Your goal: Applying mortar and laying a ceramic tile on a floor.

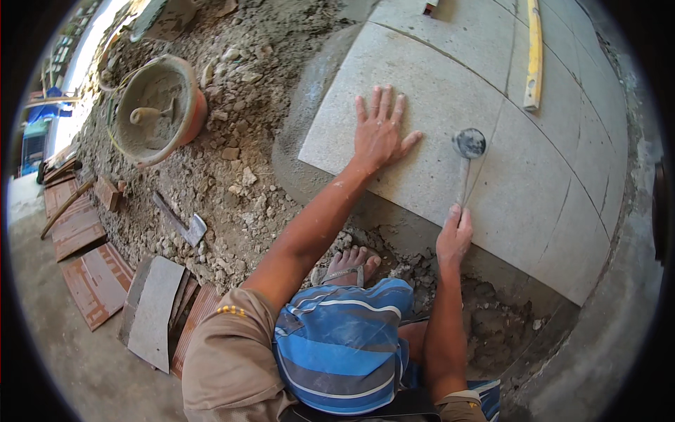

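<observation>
My left hand [380, 132] lies flat on a large pale grey tile [341, 105], fingers spread, holding nothing. My right hand [454, 235] grips the slim handle of a mallet, whose round dark head [469, 143] is over the tile near a joint with the neighbouring one. Wet grey mortar [290, 133] shows along the left side of the tile, and rougher mortar lies beneath its near edge. A yellow level [533, 60] rests on the laid tiles at upper right.
A bucket [181, 133] with mortar and a trowel [151, 114] stands on rubble at upper left. A metal blade tool [195, 230] lies below it, beside stacked brown and grey tile pieces [148, 309]. My sandalled foot [348, 264] is on the rubble near the tile edge.
</observation>
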A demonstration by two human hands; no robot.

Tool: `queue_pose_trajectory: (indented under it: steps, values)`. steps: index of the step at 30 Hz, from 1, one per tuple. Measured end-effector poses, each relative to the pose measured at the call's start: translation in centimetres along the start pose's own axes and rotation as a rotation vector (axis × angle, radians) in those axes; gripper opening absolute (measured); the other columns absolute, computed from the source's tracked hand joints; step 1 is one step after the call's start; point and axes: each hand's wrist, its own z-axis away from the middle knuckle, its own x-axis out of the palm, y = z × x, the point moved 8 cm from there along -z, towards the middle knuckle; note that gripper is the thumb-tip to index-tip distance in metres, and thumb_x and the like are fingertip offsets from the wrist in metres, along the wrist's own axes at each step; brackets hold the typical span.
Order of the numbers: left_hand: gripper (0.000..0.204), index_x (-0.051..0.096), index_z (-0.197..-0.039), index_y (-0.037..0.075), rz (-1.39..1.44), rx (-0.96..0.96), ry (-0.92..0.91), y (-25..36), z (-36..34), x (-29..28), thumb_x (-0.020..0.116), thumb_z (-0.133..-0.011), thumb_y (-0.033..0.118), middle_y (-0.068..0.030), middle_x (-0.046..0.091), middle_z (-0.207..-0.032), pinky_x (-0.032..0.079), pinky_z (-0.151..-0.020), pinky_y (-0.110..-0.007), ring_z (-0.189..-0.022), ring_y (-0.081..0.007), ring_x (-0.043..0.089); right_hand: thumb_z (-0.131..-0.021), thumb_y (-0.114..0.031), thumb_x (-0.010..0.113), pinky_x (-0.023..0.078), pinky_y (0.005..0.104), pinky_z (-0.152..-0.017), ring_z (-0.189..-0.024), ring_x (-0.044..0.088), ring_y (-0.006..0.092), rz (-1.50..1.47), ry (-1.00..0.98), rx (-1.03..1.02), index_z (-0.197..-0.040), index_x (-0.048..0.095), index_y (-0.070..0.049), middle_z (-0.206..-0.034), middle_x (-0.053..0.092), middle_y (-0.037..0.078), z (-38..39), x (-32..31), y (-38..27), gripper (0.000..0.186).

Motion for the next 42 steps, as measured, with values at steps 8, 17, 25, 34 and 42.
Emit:
queue_pose_trajectory:
  steps: [8, 17, 25, 34, 42]
  values:
    - [0.091, 0.034, -0.161, 0.009, -0.127, 0.036, -0.067, 0.5, -0.2, 1.3, 0.044, -0.097, 0.073, -0.0197, 0.020, -0.171, 0.004, -0.124, -0.063, -0.160, -0.0370, 0.011, -0.106, -0.043, 0.052, 0.046, 0.0520, -0.065, -0.071, 0.062, 0.0463, -0.121, 0.015, 0.011, -0.097, 0.060, -0.001, -0.075, 0.062, 0.024, 4.0, 0.5, -0.5, 0.044]
    - [0.089, 0.036, -0.161, 0.008, -0.138, 0.097, -0.038, 0.8, -0.1, 1.3, 0.047, -0.098, 0.070, -0.0206, 0.023, -0.170, 0.004, -0.125, -0.062, -0.159, -0.0392, 0.013, -0.105, -0.035, 0.055, 0.049, 0.0540, -0.062, -0.073, 0.064, 0.0512, -0.279, 0.013, -0.109, -0.103, 0.058, -0.002, -0.077, 0.065, 0.025, 6.7, -0.1, -2.7, 0.034]
    - [0.093, 0.035, -0.161, 0.006, -0.129, 0.049, -0.074, 1.1, -0.2, 1.0, 0.047, -0.096, 0.072, -0.0214, 0.022, -0.170, 0.003, -0.125, -0.062, -0.159, -0.0389, 0.012, -0.106, -0.034, 0.054, 0.049, 0.0539, -0.062, -0.072, 0.063, 0.0508, -0.146, 0.002, -0.040, -0.103, 0.057, -0.002, -0.074, 0.064, 0.025, 3.2, -0.6, -2.5, 0.032]
    - [0.092, 0.037, -0.161, 0.016, -0.147, 0.169, -0.139, 1.7, -2.5, 1.0, 0.050, -0.093, 0.076, -0.0195, 0.022, -0.170, 0.003, -0.123, -0.067, -0.159, -0.0404, 0.012, -0.111, -0.031, 0.045, 0.042, 0.0285, -0.054, -0.062, 0.050, 0.0117, -0.559, 0.278, -0.385, -0.106, 0.061, 0.000, -0.074, 0.054, 0.003, 5.0, -7.9, -4.8, 0.035]
    - [0.090, 0.037, -0.162, 0.020, -0.121, 0.204, -0.150, 2.2, -2.6, 1.7, 0.046, -0.093, 0.077, -0.0169, 0.020, -0.171, 0.003, -0.124, -0.065, -0.159, -0.0377, 0.012, -0.103, -0.033, 0.056, 0.050, 0.0549, -0.066, -0.074, 0.064, 0.0501, -0.126, 0.046, -0.098, -0.104, 0.057, -0.001, -0.078, 0.065, 0.023, 7.4, -1.9, 3.0, 0.033]
